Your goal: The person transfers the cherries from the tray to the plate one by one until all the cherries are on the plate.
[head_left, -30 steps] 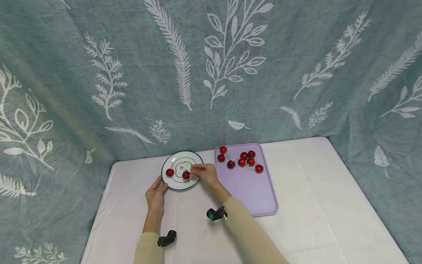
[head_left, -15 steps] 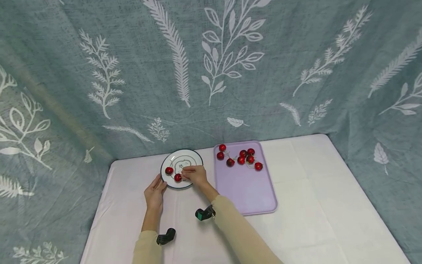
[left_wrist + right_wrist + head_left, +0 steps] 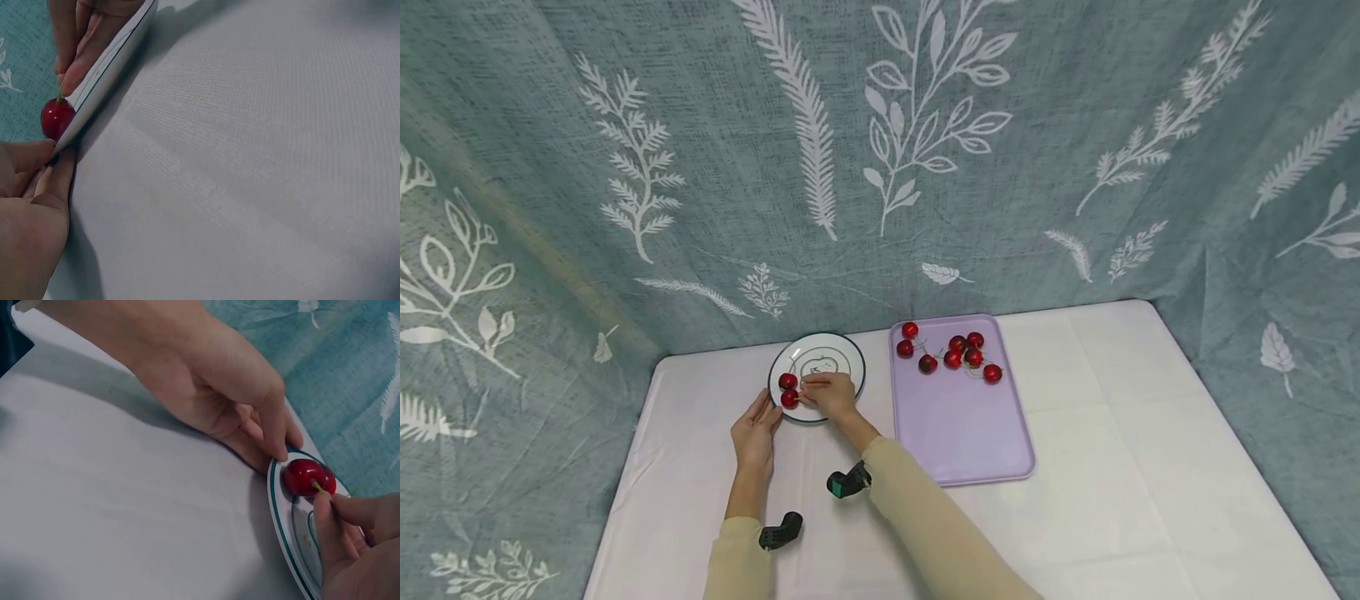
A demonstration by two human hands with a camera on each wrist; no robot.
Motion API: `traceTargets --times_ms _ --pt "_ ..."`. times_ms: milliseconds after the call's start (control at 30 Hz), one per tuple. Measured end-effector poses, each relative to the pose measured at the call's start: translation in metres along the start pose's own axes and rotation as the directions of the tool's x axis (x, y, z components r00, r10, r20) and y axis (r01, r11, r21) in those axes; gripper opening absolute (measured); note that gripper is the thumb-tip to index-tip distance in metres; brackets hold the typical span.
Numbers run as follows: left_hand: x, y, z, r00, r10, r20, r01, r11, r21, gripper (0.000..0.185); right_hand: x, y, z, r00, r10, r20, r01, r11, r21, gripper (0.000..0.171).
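A white plate with a dark rim stands at the back left of the table. My left hand pinches its near left rim, thumb above and fingers beneath, as the left wrist view shows. Between the thumb and forefinger of my right hand is the green stem of a red cherry; in the right wrist view this cherry is at the plate's left side. Another cherry lies right behind it on the plate, partly hidden in the right wrist view.
Right of the plate lies a lilac tray, with several stemmed cherries at its far end. A white cloth covers the table. Behind it hangs a green-grey curtain with white leaf prints.
My right hand has moved left across the plate with the cherry, bringing it close to the other one. My left hand has kept its place at the rim.
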State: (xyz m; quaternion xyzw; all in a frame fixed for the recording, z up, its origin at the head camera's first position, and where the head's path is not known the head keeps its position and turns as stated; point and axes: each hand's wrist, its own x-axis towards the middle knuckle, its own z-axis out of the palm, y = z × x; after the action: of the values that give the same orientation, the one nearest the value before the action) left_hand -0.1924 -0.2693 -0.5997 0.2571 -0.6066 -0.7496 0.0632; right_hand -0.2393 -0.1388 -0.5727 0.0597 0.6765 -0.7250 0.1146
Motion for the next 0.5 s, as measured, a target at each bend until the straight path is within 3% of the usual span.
traceTargets --times_ms 233,500 --pt "-0.0032 0.0022 0.0007 1.0 -0.015 -0.006 0.015 1.0 0.025 0.056 -0.0024 -0.0056 -0.0019 0.999 0.034 -0.008 -0.035 0.997 -0.063 0.015" --pt "-0.0035 0.0029 0.0004 1.0 -0.019 -0.015 0.02 0.999 0.046 0.056 -0.0037 -0.0078 -0.0074 1.0 0.015 -0.027 -0.019 0.986 -0.165 0.01"
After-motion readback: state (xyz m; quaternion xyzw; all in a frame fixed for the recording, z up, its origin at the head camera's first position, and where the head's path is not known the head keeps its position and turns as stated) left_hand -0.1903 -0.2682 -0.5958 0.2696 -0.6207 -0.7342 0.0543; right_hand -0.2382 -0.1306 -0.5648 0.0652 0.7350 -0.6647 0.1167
